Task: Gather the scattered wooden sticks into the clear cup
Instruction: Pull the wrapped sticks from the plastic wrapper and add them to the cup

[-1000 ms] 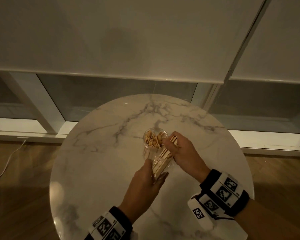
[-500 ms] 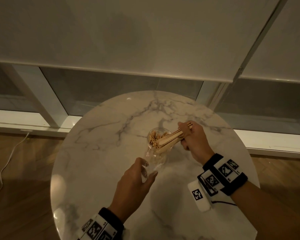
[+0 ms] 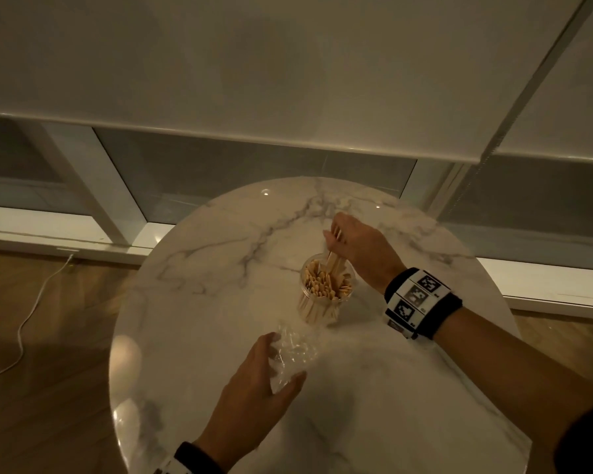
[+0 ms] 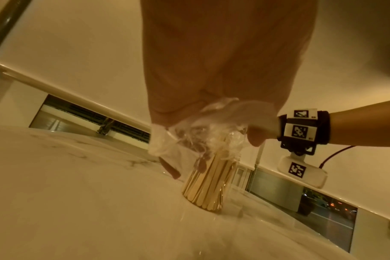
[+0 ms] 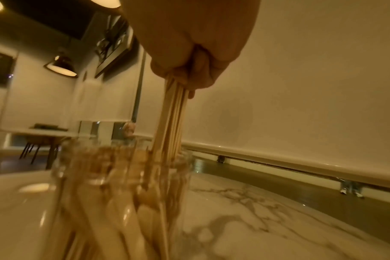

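Above a round marble table (image 3: 192,336), your right hand (image 3: 360,248) pinches a small bundle of wooden sticks (image 3: 332,260) and holds it upright, lower ends already inside the clear cup (image 3: 322,313). That cup stands upright near the table's middle, packed with more sticks (image 3: 322,285). From the head view you see rounded stick tips crowding the cup's mouth, and your left hand (image 3: 250,395) nearer to you, apart from the cup, fingers curled around a crumpled clear plastic wrapper (image 3: 291,350).

Your right wrist camera adds what the overhead view cannot: thumb and fingertips (image 5: 200,70) closed tight on the bundle's upper part (image 5: 174,112), the sticks dropping straight past the cup's rim (image 5: 185,156) on its far side. Close to the lens, the cup (image 5: 114,202) is blurred.

Your left wrist camera looks under the palm (image 4: 223,61) and shows the wrapper (image 4: 211,119) bunched in the fingers, lifted off the tabletop. Behind it, the cup (image 4: 207,186) rests flat on the marble (image 4: 78,193), its sticks standing close together. Only this view shows the right forearm's black band with 2 printed square markers (image 4: 298,130).

A white cable (image 3: 24,323) trails across the wooden floor to your left, seen from the head camera alone
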{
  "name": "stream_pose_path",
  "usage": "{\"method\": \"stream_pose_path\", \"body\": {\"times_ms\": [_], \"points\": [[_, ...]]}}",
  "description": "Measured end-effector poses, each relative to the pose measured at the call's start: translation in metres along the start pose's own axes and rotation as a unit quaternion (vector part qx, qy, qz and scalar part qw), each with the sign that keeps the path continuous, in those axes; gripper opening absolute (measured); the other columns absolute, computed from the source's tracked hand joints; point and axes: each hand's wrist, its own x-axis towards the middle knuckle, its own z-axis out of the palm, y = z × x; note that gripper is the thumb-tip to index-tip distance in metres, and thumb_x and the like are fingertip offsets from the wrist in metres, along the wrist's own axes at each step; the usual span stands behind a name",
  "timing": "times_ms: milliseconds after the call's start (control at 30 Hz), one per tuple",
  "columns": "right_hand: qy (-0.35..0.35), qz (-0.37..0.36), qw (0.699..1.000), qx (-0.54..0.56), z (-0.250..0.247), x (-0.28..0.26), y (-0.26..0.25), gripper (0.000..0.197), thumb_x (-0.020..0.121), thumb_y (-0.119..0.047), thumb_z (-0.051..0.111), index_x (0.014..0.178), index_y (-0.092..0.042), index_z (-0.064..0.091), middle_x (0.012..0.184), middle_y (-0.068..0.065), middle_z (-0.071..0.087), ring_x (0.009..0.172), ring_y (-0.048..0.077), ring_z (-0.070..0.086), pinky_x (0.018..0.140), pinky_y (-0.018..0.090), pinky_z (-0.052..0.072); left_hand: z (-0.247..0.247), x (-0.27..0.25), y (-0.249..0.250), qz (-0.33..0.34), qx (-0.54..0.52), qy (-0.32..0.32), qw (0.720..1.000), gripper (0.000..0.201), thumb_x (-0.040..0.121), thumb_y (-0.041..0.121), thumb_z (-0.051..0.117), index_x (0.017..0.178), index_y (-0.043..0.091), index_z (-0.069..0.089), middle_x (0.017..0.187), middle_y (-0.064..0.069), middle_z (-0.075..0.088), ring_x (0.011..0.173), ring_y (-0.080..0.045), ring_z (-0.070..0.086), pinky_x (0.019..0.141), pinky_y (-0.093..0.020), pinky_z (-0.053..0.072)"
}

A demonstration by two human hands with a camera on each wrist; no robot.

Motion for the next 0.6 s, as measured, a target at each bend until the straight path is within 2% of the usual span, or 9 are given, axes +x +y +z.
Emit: {"method": "stream_pose_path", "body": {"times_ms": [100, 167, 233, 267, 300, 367, 433, 500, 600], "points": [[-0.036, -0.001, 0.999, 0.001, 0.001, -0.001, -0.002, 0.024, 0.100, -0.029, 0.043, 0.102, -0.005, 0.048, 0.096, 0.011, 0.057, 0.083, 0.030, 0.060, 0.070, 0.039, 0.048, -0.006, 0.000, -0.003, -0.027, -0.050, -0.002, 0.998, 0.067, 0.067, 0.076, 0.051, 0.124, 0.046, 0.029, 0.110, 0.023, 0.053, 0.094, 0.002, 0.058, 0.079, -0.019, 0.045], [-0.045, 0.006, 0.999, 0.015, -0.001, -0.002, -0.002, 0.022, 0.100, -0.030, 0.042, 0.099, -0.009, 0.045, 0.094, 0.008, 0.056, 0.081, 0.029, 0.059, 0.070, 0.038, 0.049, -0.007, 0.000, -0.008, -0.045, -0.125, -0.018, 0.991, 0.072, 0.065, 0.083, 0.042, 0.128, 0.048, 0.033, 0.123, 0.027, 0.049, 0.111, 0.004, 0.052, 0.096, -0.026, 0.041], [-0.075, 0.003, 0.997, 0.005, -0.004, -0.003, -0.003, 0.023, 0.100, -0.032, 0.041, 0.101, -0.009, 0.043, 0.097, 0.009, 0.056, 0.081, 0.029, 0.059, 0.072, 0.042, 0.051, -0.007, -0.002, -0.013, -0.061, -0.216, -0.031, 0.974, 0.060, 0.074, 0.075, 0.043, 0.128, 0.050, 0.039, 0.135, 0.022, 0.044, 0.128, -0.005, 0.042, 0.110, -0.039, 0.033], [-0.085, 0.010, 0.996, 0.007, -0.005, -0.004, -0.003, 0.023, 0.100, -0.033, 0.040, 0.101, -0.010, 0.043, 0.098, 0.008, 0.056, 0.081, 0.029, 0.059, 0.073, 0.043, 0.051, -0.008, -0.003, -0.015, -0.065, -0.225, -0.038, 0.971, 0.050, 0.080, 0.064, 0.043, 0.129, 0.050, 0.040, 0.136, 0.018, 0.043, 0.128, -0.008, 0.041, 0.110, -0.044, 0.033], [-0.087, 0.028, 0.996, 0.016, -0.006, -0.004, -0.004, 0.024, 0.100, -0.034, 0.039, 0.101, -0.010, 0.043, 0.098, 0.007, 0.056, 0.082, 0.028, 0.059, 0.074, 0.043, 0.051, -0.009, -0.004, -0.015, -0.057, -0.209, -0.035, 0.976, 0.045, 0.085, 0.053, 0.041, 0.129, 0.050, 0.039, 0.133, 0.013, 0.045, 0.123, -0.011, 0.044, 0.107, -0.043, 0.036], [-0.061, 0.073, 0.995, 0.041, -0.007, -0.005, -0.001, 0.024, 0.100, -0.035, 0.039, 0.103, -0.012, 0.043, 0.101, 0.007, 0.057, 0.086, 0.027, 0.059, 0.077, 0.042, 0.051, -0.011, -0.004, -0.016, -0.064, -0.187, 0.017, 0.980, 0.042, 0.087, 0.036, 0.040, 0.127, 0.048, 0.038, 0.115, 0.004, 0.053, 0.098, -0.013, 0.056, 0.089, -0.029, 0.045], [-0.022, 0.105, 0.992, 0.060, -0.005, -0.008, 0.001, 0.022, 0.100, -0.034, 0.039, 0.104, -0.012, 0.043, 0.102, 0.008, 0.057, 0.087, 0.025, 0.059, 0.076, 0.041, 0.051, -0.015, -0.004, -0.019, -0.062, -0.173, 0.065, 0.981, 0.043, 0.093, 0.019, 0.045, 0.128, 0.041, 0.036, 0.100, -0.001, 0.053, 0.079, -0.016, 0.057, 0.073, -0.024, 0.048], [-0.023, 0.126, 0.990, 0.060, 0.000, -0.013, 0.002, 0.021, 0.100, -0.033, 0.039, 0.102, -0.012, 0.042, 0.101, 0.007, 0.056, 0.086, 0.025, 0.058, 0.075, 0.040, 0.051, -0.016, -0.005, -0.026, -0.067, -0.160, 0.083, 0.981, 0.049, 0.092, 0.005, 0.048, 0.128, 0.036, 0.036, 0.097, -0.002, 0.052, 0.075, -0.019, 0.057, 0.067, -0.024, 0.051], [-0.097, 0.122, 0.988, 0.001, 0.018, -0.022, 0.005, 0.023, 0.100, -0.031, 0.036, 0.108, -0.011, 0.044, 0.106, 0.007, 0.052, 0.090, 0.026, 0.058, 0.077, 0.039, 0.050, -0.015, -0.010, -0.033, -0.076, -0.151, 0.099, 0.980, 0.052, 0.089, 0.000, 0.051, 0.126, 0.034, 0.038, 0.092, -0.003, 0.053, 0.069, -0.020, 0.057, 0.061, -0.017, 0.049]]}}
